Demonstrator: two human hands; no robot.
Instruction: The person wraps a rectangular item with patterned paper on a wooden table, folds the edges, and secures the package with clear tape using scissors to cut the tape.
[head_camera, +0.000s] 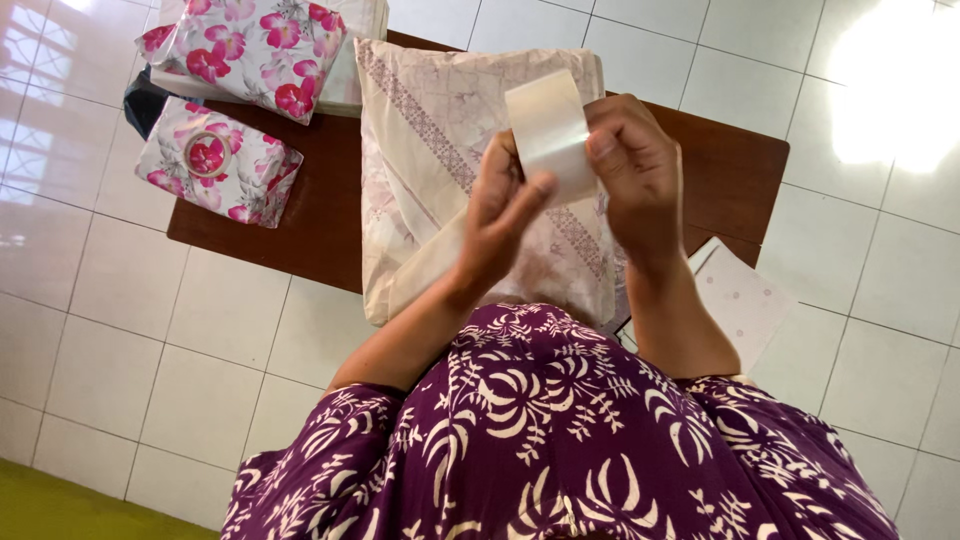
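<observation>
Purple patterned sleeves frame both hands, left hand (505, 215) and right hand (635, 165), pinched together on a roll of clear tape (548, 130), held above the pale wrapped parcel (440, 150) on the brown desk (730, 160), beside floral-wrapped packages (215, 160).

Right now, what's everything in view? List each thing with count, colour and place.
tape strip: one, pale translucent, stretched between both hands above the big parcel
large wrapped parcel: one, cream with mauve pattern, centre of table
floral parcels: two, white with pink flowers, table's left end; a tape roll lies on the nearer one
table: one, dark brown wood
dotted paper sheet: one, white, on the floor at right
floor: white tiles
left hand: pinching the strip's lower end
right hand: gripping its upper end
</observation>
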